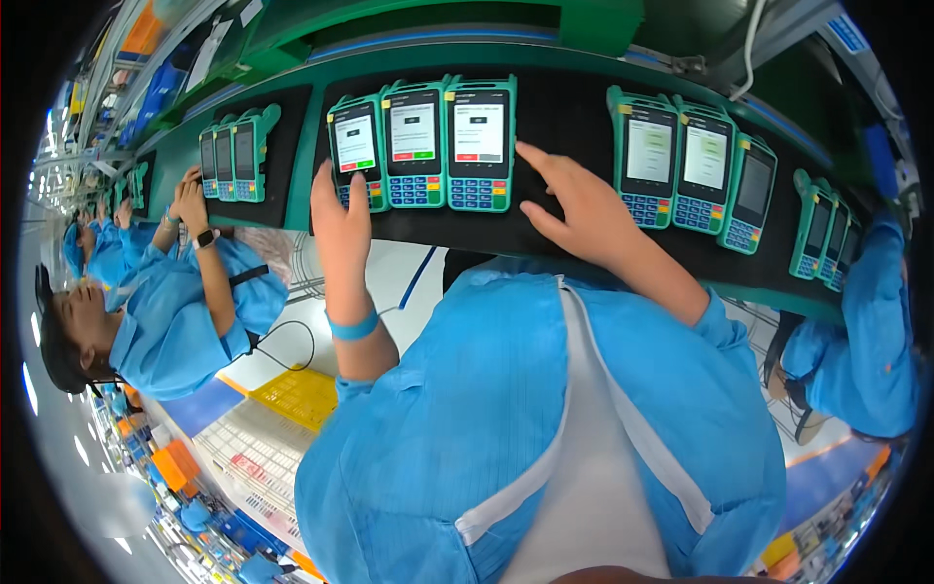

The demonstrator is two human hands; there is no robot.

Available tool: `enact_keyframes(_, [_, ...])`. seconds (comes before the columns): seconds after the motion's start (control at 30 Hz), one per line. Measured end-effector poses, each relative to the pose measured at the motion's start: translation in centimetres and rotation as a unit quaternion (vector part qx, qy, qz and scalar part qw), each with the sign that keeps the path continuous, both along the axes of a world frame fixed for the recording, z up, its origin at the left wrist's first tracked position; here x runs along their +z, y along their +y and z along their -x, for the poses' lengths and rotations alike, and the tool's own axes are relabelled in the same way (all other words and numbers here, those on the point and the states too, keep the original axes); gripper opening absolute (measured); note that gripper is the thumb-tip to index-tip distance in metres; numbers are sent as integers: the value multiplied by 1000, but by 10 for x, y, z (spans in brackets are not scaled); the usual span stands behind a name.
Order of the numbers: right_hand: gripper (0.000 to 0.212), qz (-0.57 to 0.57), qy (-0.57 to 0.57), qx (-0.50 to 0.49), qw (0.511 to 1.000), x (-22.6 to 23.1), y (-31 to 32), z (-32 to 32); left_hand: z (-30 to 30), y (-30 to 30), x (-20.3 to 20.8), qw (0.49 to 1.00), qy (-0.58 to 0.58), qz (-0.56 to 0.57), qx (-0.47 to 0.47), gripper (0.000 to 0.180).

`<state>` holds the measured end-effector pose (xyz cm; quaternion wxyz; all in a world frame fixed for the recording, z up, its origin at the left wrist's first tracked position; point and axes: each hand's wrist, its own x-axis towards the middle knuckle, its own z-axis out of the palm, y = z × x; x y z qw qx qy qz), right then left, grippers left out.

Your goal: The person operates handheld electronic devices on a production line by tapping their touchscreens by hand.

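Three green payment terminals [413, 146] sit side by side on the black mat [574, 107] before me. My left hand [342, 229], slack and gripping nothing, overlaps the leftmost's lower corner, contact unclear; my right hand [587, 209], empty, spreads beside the rightmost. A straying left thumb [359, 195] could trigger an on-screen button [363, 164].

To your left you have a co-worker [180, 341] in blue and a yellow basket [304, 397]; far right hangs what looks like a white cable [750, 49].

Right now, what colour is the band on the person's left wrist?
The wristband is blue; it shows best in the head view.
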<state>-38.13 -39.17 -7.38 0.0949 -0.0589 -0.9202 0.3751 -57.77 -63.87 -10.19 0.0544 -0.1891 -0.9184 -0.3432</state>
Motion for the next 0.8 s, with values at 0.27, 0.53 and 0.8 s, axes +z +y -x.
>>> enact_keyframes(0.27, [63, -50, -80, -26, 995, 2, -11, 47, 52, 28, 1, 966, -97, -234, -48, 52])
enact_keyframes(0.53, [63, -60, -66, -35, 995, -6, -11, 54, 69, 3, -16, 851, -253, -443, -127, 57])
enact_keyframes(0.8, [65, -66, -57, -25, 996, -14, -9, 54, 57, 11, -9, 864, -256, -401, -163, 69])
